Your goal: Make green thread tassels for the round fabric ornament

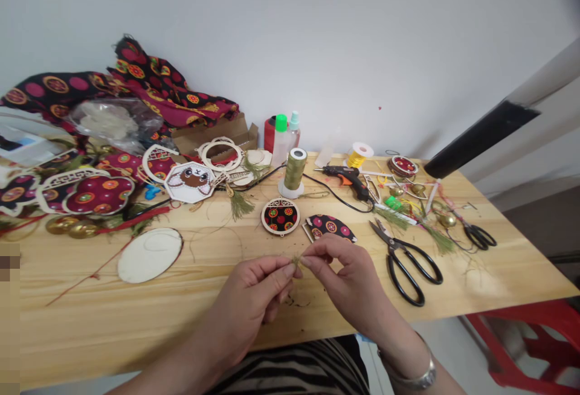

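Note:
Both hands meet above the near edge of the table. My left hand (260, 289) pinches a small tuft of olive-green thread (296, 260) between thumb and forefinger. From the other side, my right hand (342, 268) closes thumb and fingertip on the same thread. Just beyond the right hand lies a fan-shaped piece of patterned fabric (330, 227), partly covered by the fingers. A round wooden frame with dark floral fabric (280, 217) rests a little farther back. Behind it a spool of olive-green thread (296, 170) stands upright. Black-handled scissors (405, 259) lie with blades apart to the right.
A glue gun (347, 180), yellow thread spool (359, 154), smaller scissors (480, 237) and gold bells occupy the back right. At left are an oval wooden disc (150, 255), an animal-face ornament (190, 182), fabric-covered pieces and bunched patterned cloth (158, 87). Bottles (281, 138) stand by the wall.

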A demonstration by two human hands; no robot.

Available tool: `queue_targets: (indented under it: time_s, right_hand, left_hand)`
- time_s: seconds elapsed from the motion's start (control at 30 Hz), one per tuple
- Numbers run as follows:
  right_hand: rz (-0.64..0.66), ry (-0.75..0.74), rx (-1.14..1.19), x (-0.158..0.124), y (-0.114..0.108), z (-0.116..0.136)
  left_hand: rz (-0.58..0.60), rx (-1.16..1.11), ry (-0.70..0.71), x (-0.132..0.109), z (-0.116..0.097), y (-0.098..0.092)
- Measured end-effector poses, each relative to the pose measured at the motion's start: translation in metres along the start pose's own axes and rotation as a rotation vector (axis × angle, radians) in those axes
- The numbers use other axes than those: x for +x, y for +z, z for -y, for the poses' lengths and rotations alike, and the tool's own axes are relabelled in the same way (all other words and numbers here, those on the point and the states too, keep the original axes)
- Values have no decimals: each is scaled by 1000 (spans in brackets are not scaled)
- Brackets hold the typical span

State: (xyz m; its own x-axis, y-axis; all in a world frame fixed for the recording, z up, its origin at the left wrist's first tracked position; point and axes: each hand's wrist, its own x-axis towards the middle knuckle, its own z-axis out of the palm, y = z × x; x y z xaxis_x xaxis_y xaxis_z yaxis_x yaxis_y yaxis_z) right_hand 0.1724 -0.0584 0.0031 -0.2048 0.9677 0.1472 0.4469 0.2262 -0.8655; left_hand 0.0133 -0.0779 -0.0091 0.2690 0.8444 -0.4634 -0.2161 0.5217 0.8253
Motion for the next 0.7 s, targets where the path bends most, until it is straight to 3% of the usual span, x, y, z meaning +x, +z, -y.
queue_targets:
  time_s: [0.1, 0.2, 0.33, 0.7]
  right_hand:
    - [-10, 172, 206, -1, 1, -3]
    - [83, 356, 528, -3, 6, -8]
    - [161, 465, 867, -6, 13, -12]
    - [229, 488, 948, -1, 11, -13]
  left_hand:
    - [-9, 19, 13, 0, 0, -1]
    - [5, 26, 36, 1, -1, 0]
    - [48, 46, 44, 1, -2, 1]
    - [73, 136, 25, -3, -3, 2]
